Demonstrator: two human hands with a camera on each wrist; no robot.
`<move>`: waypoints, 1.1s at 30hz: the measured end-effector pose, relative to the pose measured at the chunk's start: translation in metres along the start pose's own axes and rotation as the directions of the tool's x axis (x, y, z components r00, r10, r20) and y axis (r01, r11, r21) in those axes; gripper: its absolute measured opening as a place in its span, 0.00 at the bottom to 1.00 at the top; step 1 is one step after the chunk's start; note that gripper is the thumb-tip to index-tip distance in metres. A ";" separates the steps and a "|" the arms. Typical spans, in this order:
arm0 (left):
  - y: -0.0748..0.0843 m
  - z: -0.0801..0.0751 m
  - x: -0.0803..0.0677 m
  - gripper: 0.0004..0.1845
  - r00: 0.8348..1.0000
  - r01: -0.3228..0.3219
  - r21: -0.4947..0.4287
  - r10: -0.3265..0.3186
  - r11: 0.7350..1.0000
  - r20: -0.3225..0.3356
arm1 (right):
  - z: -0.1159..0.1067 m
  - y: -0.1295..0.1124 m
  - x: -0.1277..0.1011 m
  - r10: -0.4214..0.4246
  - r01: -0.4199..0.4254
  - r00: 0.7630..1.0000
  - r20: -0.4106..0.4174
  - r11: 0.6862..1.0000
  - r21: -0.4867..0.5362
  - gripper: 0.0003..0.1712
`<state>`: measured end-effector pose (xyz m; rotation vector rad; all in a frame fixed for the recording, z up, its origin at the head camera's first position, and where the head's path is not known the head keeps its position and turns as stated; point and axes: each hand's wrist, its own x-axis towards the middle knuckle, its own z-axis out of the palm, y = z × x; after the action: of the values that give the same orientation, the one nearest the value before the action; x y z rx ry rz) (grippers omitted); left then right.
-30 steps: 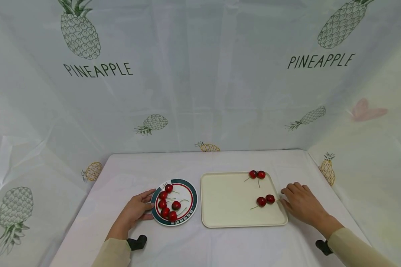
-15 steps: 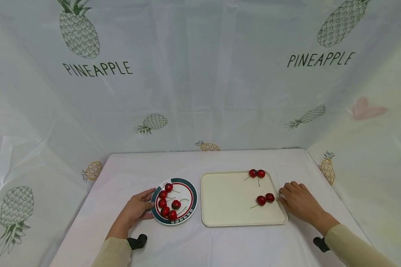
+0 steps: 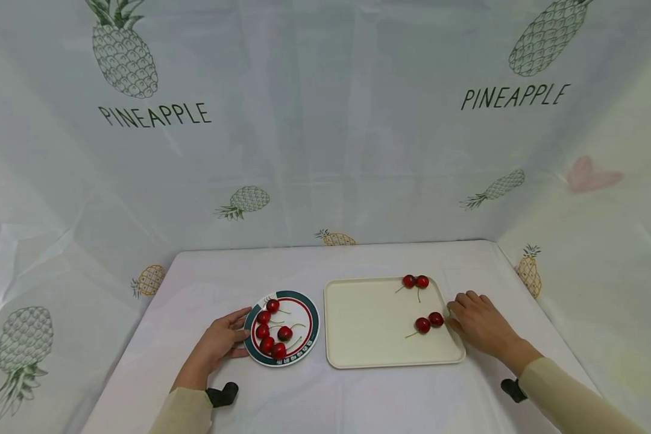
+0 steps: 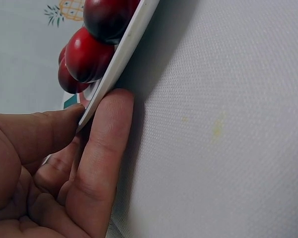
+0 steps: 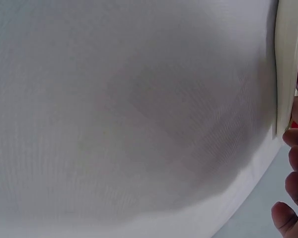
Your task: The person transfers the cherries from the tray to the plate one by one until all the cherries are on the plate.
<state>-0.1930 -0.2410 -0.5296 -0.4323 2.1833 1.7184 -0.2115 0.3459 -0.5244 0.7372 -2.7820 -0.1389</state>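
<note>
In the head view my left hand [image 3: 222, 340] holds the left rim of a round plate [image 3: 314, 328] with a green band and a red ring. The left wrist view shows the thumb [image 4: 54, 129] on top and a finger [image 4: 109, 129] underneath; the plate's edge looks tilted off the cloth. Several red cherries [image 3: 284, 333] with stems lie on it. My right hand [image 3: 477, 322] is at the right rim of a cream tray [image 3: 374, 325], fingers loosely bent, thumb close beside a cherry [image 3: 436, 319]. Its stem is hidden by the hand. A second cherry [image 3: 422, 325] lies next to that one.
Two more cherries [image 3: 415, 282] lie at the tray's far right corner. A white cloth [image 3: 282, 398] covers the table. Behind it and at the sides hangs a pale curtain [image 3: 325, 120] with pineapple prints.
My right hand has moved slightly left, closer to the cherry at the tray's right side. The left hand and the plate stay as they were. The whole head view has shifted a little.
</note>
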 end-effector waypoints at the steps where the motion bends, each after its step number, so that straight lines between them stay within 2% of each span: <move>1: 0.000 0.000 0.000 0.33 1.000 -0.001 0.004 0.001 1.000 0.000 | 0.000 0.000 0.001 0.004 -0.004 1.000 -0.003 1.000 -0.001 0.19; 10: 0.000 -0.001 -0.001 0.33 1.000 -0.011 0.008 0.011 1.000 -0.003 | 0.001 -0.004 0.004 -0.001 0.002 0.999 -0.033 1.000 0.020 0.15; 16: -0.002 -0.001 0.000 0.33 1.000 -0.013 -0.004 0.013 1.000 -0.001 | 0.002 -0.006 0.007 -0.051 0.054 0.993 -0.108 0.998 0.027 0.12; 28: -0.006 -0.001 0.003 0.33 1.000 -0.017 0.005 0.017 1.000 -0.008 | 0.001 -0.008 0.014 -0.085 0.090 0.980 -0.182 0.996 0.019 0.15; 33: -0.006 -0.001 0.004 0.33 1.000 -0.014 0.003 0.014 1.000 -0.009 | -0.002 -0.011 0.021 -0.145 0.148 0.966 -0.216 0.989 -0.003 0.15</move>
<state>-0.1939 -0.2436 -0.5363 -0.4260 2.1993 1.7237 -0.2231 0.3255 -0.5191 0.9042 -2.5257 -0.0639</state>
